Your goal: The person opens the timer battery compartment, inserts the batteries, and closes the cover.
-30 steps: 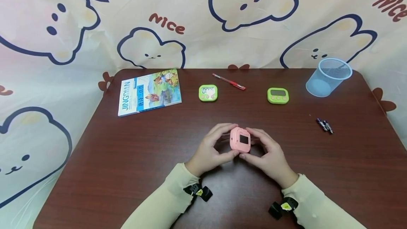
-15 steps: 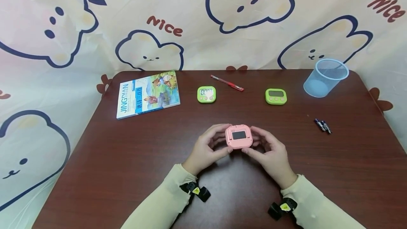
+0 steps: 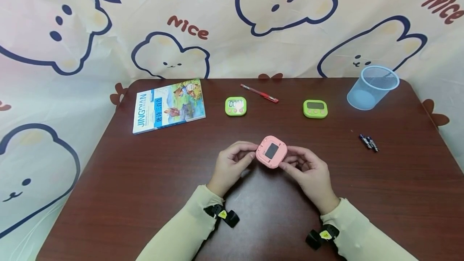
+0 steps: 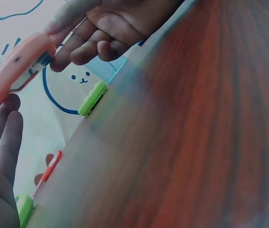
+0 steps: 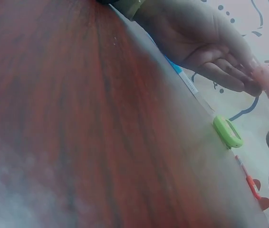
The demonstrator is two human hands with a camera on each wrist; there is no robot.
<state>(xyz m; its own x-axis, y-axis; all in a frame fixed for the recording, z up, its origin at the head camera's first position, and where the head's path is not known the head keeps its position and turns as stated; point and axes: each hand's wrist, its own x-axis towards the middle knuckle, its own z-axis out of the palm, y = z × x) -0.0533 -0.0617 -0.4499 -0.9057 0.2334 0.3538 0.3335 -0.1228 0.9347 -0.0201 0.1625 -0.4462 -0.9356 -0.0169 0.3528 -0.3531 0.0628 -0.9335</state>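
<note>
Nearest of all, the soft, pale sleeves (image 3: 177, 228) ran up to a boxy black camera (image 3: 230, 218) on either wrist, and then came the action! The left hand (image 3: 230, 168) pinched one rounded corner of the pink gadget (image 3: 272, 152), thumb against forefinger; the right hand (image 3: 313, 174) pinched the opposite edge, so the gadget hung level with neither palm, tilted, up off the table (image 3: 152, 180). The step in hand looked like careful two-handed handling, and the next move seemed to call for a steady fingertip hold, for that smooth shell might well slip. Squarish, round-cornered, plastic by its look, it carried a flat dark screen (image 3: 271, 150) (something bluish showed at its back in the left wrist view, too blurred to name).

Farther out, on glossy red-brown wood grain, two slim batteries (image 3: 366, 142) lay side by side to the right. Beyond them sat a dark-screened green timer (image 3: 315, 112), its twin green timer (image 3: 235, 110) showing digits, a thin red pen (image 3: 264, 95), a glossy-covered book (image 3: 181, 104) and a blue see-through holder (image 3: 366, 92). Behind everything, creased printed cloth (image 3: 232, 59).
</note>
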